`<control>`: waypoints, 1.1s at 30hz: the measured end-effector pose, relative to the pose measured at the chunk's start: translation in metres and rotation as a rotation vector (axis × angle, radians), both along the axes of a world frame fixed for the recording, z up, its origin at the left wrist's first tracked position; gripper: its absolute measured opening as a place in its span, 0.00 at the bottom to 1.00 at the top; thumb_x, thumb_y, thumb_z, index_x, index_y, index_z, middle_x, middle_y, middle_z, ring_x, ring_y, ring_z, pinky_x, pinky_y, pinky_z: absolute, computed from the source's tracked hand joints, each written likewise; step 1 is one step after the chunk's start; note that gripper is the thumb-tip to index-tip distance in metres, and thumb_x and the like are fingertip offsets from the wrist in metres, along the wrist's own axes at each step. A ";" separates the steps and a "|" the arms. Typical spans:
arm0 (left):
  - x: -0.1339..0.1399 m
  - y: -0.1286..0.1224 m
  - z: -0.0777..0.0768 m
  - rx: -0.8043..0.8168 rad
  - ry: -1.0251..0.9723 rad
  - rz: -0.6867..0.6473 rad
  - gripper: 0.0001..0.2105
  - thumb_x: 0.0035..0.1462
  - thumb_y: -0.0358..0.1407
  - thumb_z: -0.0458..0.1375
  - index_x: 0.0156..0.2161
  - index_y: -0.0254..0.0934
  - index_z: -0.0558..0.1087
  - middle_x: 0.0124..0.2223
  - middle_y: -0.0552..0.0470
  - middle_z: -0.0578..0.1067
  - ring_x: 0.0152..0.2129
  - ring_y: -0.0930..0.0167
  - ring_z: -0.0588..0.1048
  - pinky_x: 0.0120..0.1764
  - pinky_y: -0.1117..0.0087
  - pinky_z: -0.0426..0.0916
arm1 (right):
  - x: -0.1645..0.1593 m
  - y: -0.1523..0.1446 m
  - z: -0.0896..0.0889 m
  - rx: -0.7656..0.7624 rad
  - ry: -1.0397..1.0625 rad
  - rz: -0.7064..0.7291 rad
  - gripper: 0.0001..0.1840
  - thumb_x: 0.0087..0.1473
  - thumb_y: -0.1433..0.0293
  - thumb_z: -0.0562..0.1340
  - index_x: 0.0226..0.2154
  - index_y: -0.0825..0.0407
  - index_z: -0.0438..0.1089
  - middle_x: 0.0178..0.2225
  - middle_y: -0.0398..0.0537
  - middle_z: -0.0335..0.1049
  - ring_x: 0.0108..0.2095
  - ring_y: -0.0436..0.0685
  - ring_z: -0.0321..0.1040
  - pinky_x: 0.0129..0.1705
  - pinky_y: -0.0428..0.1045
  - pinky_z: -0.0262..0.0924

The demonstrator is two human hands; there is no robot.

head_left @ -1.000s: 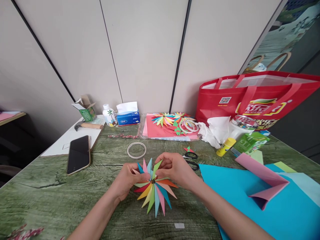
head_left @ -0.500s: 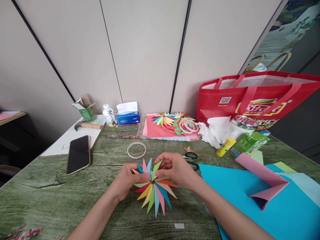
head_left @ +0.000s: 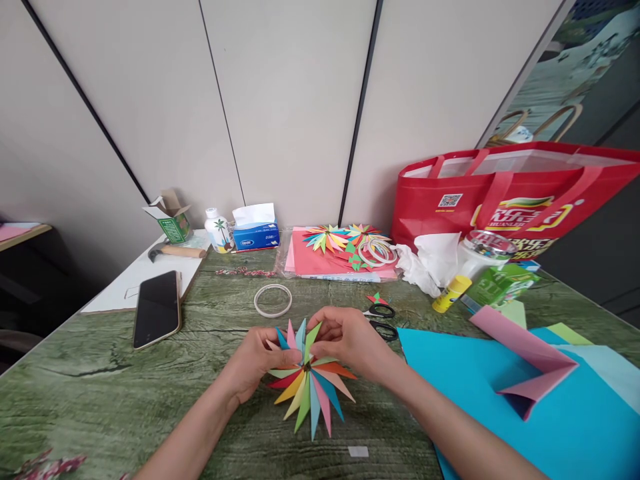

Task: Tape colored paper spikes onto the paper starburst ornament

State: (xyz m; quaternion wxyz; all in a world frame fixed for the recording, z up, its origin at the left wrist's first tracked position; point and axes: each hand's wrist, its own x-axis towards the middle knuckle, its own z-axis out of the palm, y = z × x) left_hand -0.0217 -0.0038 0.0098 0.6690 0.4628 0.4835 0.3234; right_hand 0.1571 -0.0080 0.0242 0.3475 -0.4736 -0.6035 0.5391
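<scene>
A multicoloured folded-paper star (head_left: 314, 393) with many pointed rays is held just above the table, between my two hands. My left hand (head_left: 257, 360) pinches its left side, thumb across the rays near the centre. On the upper right, my right hand (head_left: 345, 339) pinches a green ray between thumb and fingers. The fingers behind the paper are partly hidden. Just beyond the star lies a roll of thin tape (head_left: 273, 315). Black-handled scissors (head_left: 383, 311) lie beside my right hand, their blades partly covered by it.
Blue paper sheets (head_left: 465, 387) with a folded pink piece (head_left: 530, 347) cover the right side. A phone (head_left: 158, 310) and a hammer (head_left: 183, 251) lie left. Finished stars (head_left: 327, 239), a tissue pack (head_left: 256, 235), a glue stick (head_left: 451, 294) and a red bag (head_left: 430, 207) stand behind.
The star has shifted very slightly down, toward me. Both hands keep their pinch on it, and the rest of the table looks the same.
</scene>
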 end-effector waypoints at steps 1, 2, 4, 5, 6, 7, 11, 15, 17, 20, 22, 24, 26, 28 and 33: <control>0.000 0.000 0.000 0.000 0.003 0.001 0.12 0.25 0.35 0.70 0.18 0.30 0.75 0.15 0.57 0.68 0.14 0.80 0.58 0.20 0.78 0.52 | 0.000 0.000 -0.001 0.008 -0.006 0.003 0.11 0.35 0.76 0.65 0.27 0.53 0.67 0.19 0.39 0.66 0.23 0.51 0.68 0.25 0.45 0.63; 0.000 0.000 0.000 0.001 0.005 0.003 0.12 0.25 0.35 0.70 0.18 0.30 0.75 0.15 0.57 0.68 0.14 0.80 0.58 0.20 0.78 0.52 | 0.000 0.000 -0.002 0.021 -0.016 0.006 0.11 0.36 0.76 0.65 0.27 0.53 0.67 0.20 0.39 0.66 0.23 0.52 0.68 0.26 0.45 0.63; 0.000 0.000 0.000 0.003 0.008 0.004 0.12 0.25 0.34 0.70 0.19 0.30 0.75 0.15 0.57 0.68 0.14 0.80 0.58 0.20 0.78 0.52 | 0.000 -0.001 -0.004 0.050 -0.039 0.011 0.11 0.37 0.76 0.65 0.28 0.53 0.67 0.20 0.40 0.67 0.24 0.52 0.68 0.26 0.45 0.62; 0.000 0.000 0.000 0.004 0.008 0.005 0.12 0.25 0.34 0.70 0.19 0.30 0.75 0.15 0.57 0.68 0.14 0.80 0.58 0.20 0.78 0.53 | 0.001 -0.001 -0.006 0.058 -0.049 0.012 0.11 0.37 0.76 0.65 0.29 0.52 0.67 0.20 0.40 0.67 0.24 0.53 0.68 0.26 0.45 0.62; 0.000 0.001 0.000 0.004 0.008 0.006 0.12 0.25 0.34 0.70 0.18 0.30 0.75 0.14 0.57 0.68 0.14 0.80 0.58 0.20 0.78 0.53 | 0.001 -0.001 -0.007 0.066 -0.059 0.009 0.11 0.37 0.76 0.65 0.29 0.52 0.67 0.20 0.40 0.67 0.24 0.53 0.68 0.26 0.45 0.62; 0.000 0.001 0.000 0.005 0.007 0.006 0.11 0.25 0.34 0.70 0.18 0.31 0.75 0.14 0.58 0.68 0.14 0.80 0.59 0.20 0.78 0.53 | 0.001 -0.001 -0.008 0.072 -0.066 0.005 0.11 0.37 0.76 0.64 0.29 0.52 0.67 0.20 0.40 0.67 0.24 0.53 0.68 0.26 0.46 0.62; -0.001 0.002 -0.002 0.007 0.000 -0.008 0.11 0.26 0.34 0.70 0.19 0.31 0.75 0.16 0.57 0.70 0.14 0.79 0.61 0.21 0.78 0.56 | 0.000 -0.001 -0.008 0.095 -0.090 -0.015 0.13 0.37 0.77 0.64 0.30 0.52 0.66 0.20 0.39 0.67 0.24 0.52 0.68 0.27 0.46 0.62; -0.002 0.001 -0.004 0.009 -0.003 -0.014 0.11 0.27 0.34 0.70 0.20 0.31 0.76 0.17 0.55 0.72 0.15 0.78 0.63 0.21 0.77 0.56 | -0.001 -0.001 -0.005 0.089 -0.104 -0.029 0.14 0.37 0.77 0.64 0.31 0.51 0.65 0.20 0.39 0.67 0.24 0.52 0.68 0.27 0.46 0.63; -0.002 0.001 -0.004 0.012 -0.003 -0.017 0.11 0.27 0.35 0.70 0.20 0.31 0.76 0.17 0.55 0.72 0.15 0.78 0.63 0.21 0.77 0.56 | -0.002 -0.002 -0.003 0.068 -0.083 -0.029 0.15 0.37 0.78 0.64 0.31 0.51 0.64 0.21 0.39 0.68 0.24 0.52 0.68 0.27 0.46 0.63; 0.000 0.000 -0.005 0.016 0.000 -0.008 0.11 0.27 0.35 0.70 0.19 0.31 0.75 0.16 0.56 0.71 0.14 0.79 0.61 0.20 0.78 0.55 | -0.002 -0.002 -0.003 0.059 -0.070 -0.026 0.15 0.37 0.79 0.63 0.31 0.51 0.63 0.21 0.39 0.68 0.23 0.52 0.69 0.26 0.46 0.64; 0.001 0.000 -0.005 0.022 0.007 0.010 0.12 0.26 0.35 0.70 0.18 0.31 0.74 0.14 0.58 0.68 0.13 0.80 0.59 0.19 0.78 0.52 | -0.002 -0.002 -0.004 0.087 -0.086 -0.023 0.15 0.38 0.79 0.62 0.31 0.50 0.63 0.21 0.39 0.68 0.24 0.52 0.69 0.26 0.46 0.63; 0.002 0.000 -0.005 0.028 0.014 0.027 0.12 0.25 0.36 0.70 0.17 0.31 0.74 0.13 0.60 0.65 0.12 0.81 0.56 0.19 0.78 0.49 | -0.002 -0.002 -0.005 0.109 -0.094 -0.030 0.14 0.38 0.78 0.62 0.31 0.50 0.63 0.21 0.39 0.68 0.24 0.52 0.69 0.26 0.45 0.63; 0.002 0.000 -0.007 0.030 0.018 0.033 0.13 0.25 0.36 0.70 0.18 0.30 0.74 0.12 0.61 0.62 0.12 0.82 0.54 0.18 0.78 0.47 | -0.002 -0.002 -0.007 0.107 -0.092 -0.044 0.14 0.38 0.78 0.63 0.31 0.51 0.63 0.21 0.38 0.67 0.23 0.51 0.68 0.26 0.45 0.63; 0.001 0.000 -0.008 0.031 0.019 0.037 0.13 0.25 0.37 0.70 0.19 0.30 0.74 0.12 0.61 0.62 0.13 0.82 0.53 0.18 0.78 0.46 | -0.003 -0.003 -0.008 0.106 -0.086 -0.059 0.14 0.38 0.78 0.63 0.31 0.51 0.63 0.21 0.38 0.67 0.23 0.51 0.68 0.26 0.45 0.63; 0.002 0.000 -0.008 0.040 0.002 0.045 0.14 0.26 0.37 0.70 0.18 0.30 0.73 0.13 0.62 0.59 0.13 0.82 0.52 0.19 0.78 0.46 | -0.004 -0.003 -0.010 0.108 -0.076 -0.059 0.14 0.37 0.79 0.62 0.31 0.51 0.62 0.21 0.37 0.66 0.22 0.50 0.67 0.25 0.45 0.62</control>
